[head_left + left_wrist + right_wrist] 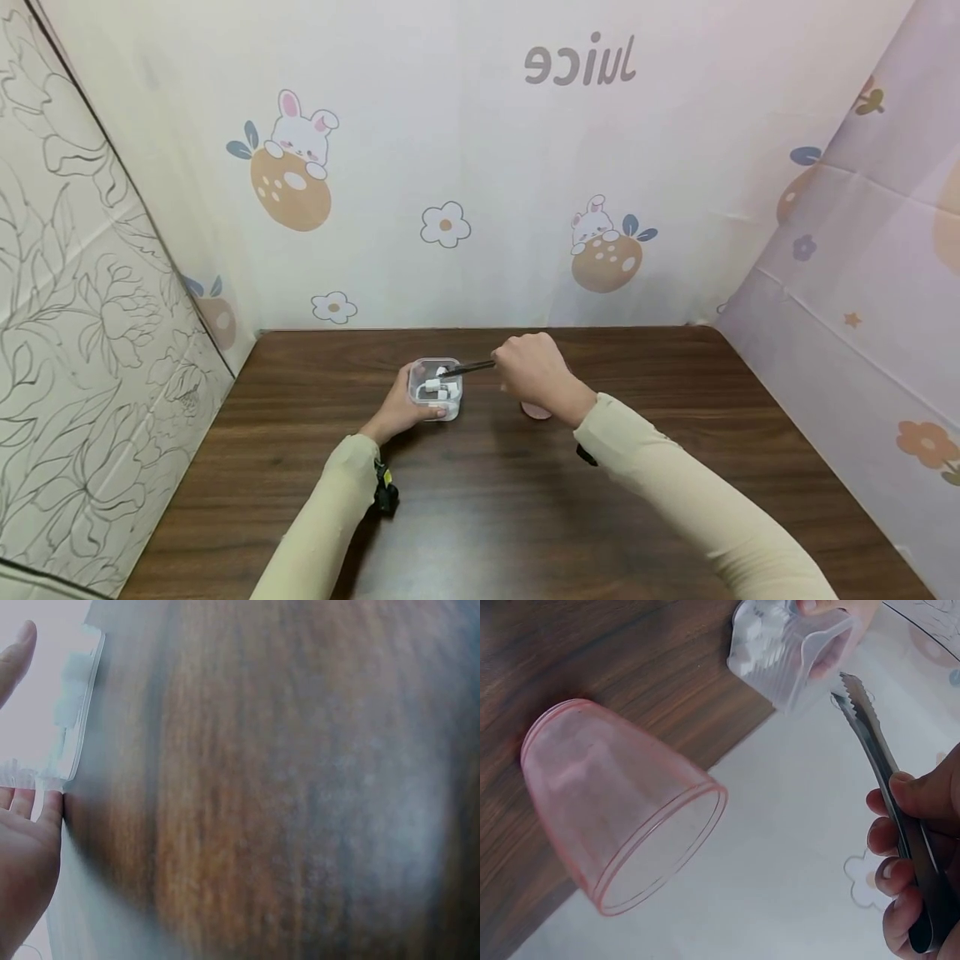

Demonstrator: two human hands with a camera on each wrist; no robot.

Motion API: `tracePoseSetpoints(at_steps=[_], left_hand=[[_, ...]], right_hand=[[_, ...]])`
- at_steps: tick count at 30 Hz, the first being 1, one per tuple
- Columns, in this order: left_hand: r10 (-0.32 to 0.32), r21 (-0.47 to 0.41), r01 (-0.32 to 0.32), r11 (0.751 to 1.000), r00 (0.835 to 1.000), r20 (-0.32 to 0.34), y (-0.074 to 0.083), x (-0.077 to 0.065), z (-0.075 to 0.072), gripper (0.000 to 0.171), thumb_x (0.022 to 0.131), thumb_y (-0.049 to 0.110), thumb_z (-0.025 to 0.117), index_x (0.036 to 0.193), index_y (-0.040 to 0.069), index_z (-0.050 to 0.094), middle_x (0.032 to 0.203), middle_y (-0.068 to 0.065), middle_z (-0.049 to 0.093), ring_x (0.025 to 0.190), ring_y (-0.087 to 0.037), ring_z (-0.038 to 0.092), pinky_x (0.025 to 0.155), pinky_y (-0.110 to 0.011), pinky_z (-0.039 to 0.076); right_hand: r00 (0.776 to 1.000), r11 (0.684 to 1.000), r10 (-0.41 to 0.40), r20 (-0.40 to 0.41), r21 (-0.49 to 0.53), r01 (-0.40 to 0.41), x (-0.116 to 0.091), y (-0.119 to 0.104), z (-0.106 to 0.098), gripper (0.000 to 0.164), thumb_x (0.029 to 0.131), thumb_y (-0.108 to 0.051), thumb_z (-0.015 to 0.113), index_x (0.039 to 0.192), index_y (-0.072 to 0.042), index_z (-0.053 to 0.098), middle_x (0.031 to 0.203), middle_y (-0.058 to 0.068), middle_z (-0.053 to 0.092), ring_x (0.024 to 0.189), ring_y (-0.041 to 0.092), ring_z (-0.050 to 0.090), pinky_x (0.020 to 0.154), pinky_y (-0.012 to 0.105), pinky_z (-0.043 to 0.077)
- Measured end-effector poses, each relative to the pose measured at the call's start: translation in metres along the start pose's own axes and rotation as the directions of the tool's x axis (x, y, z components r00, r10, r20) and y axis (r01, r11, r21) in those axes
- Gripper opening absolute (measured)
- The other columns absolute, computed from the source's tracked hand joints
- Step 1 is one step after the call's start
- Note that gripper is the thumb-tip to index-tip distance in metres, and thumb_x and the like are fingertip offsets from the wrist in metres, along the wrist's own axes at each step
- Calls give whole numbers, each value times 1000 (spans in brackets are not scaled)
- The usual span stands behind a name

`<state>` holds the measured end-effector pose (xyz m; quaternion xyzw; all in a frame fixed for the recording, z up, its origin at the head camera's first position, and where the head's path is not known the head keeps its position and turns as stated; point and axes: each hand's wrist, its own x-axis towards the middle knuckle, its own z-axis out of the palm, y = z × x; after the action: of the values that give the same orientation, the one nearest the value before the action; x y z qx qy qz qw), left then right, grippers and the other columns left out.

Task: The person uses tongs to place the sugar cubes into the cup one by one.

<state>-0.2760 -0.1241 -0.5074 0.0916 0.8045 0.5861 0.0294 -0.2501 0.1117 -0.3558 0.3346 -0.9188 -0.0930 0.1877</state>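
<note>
My left hand [399,408] grips a small clear plastic box [453,408] from its left side, the thumb along the near wall. Several small white pieces [432,385] lie inside; their exact kind is too small to tell. In my right hand [534,367] is a pair of dark metal tongs [885,769], pointing left with toothed tips over the box. The tips stand slightly apart in the right wrist view, with nothing seen between them. A clear pink cup [615,795] stands upright on the table, mostly hidden beneath my right hand in the head view.
The dark wooden table [480,517] reaches back to a wall covering [390,167] printed with rabbits and flowers. More patterned sheets flank the left and right sides. A black strap device [386,492] sits on my left wrist.
</note>
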Motion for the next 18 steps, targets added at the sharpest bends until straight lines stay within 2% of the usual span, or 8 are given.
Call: tracePoseSetpoints(at_steps=[6, 9, 14, 18], left_hand=[[-7, -5, 7, 1000, 1000, 5, 0, -1, 0, 100, 65, 6, 87, 144, 5, 26, 139, -21, 39, 126, -34, 38, 105, -48, 29], [-8, -19, 8, 1000, 1000, 3, -1, -2, -1, 100, 64, 5, 87, 144, 6, 26, 139, -21, 39, 127, -35, 38, 106, -48, 28], [4, -26, -4, 1000, 1000, -3, -4, -1, 0, 100, 64, 5, 87, 143, 5, 27, 137, -21, 41, 125, -35, 39, 106, -49, 28], [8, -32, -8, 999, 1000, -4, -4, 0, 1, 100, 64, 4, 87, 143, 4, 27, 137, -21, 41, 124, -34, 40, 105, -48, 28]], right_hand=[[999, 999, 24, -46, 30, -22, -16, 11, -3, 18, 76, -10, 69, 62, -18, 61, 47, -4, 41, 46, 9, 20, 39, 25, 18], [997, 999, 34, -63, 37, -32, -24, 17, -2, 21, 80, -11, 68, 62, -18, 61, 46, -5, 36, 47, 10, 17, 41, 25, 15], [994, 996, 78, -76, 54, -74, -39, 30, 1, 4, 78, -14, 71, 75, -17, 72, 49, -6, 45, 45, 9, 24, 39, 25, 18], [990, 991, 120, -77, 65, -115, -56, 41, 3, 17, 76, -12, 69, 90, -17, 77, 54, -4, 54, 44, 9, 27, 37, 25, 20]])
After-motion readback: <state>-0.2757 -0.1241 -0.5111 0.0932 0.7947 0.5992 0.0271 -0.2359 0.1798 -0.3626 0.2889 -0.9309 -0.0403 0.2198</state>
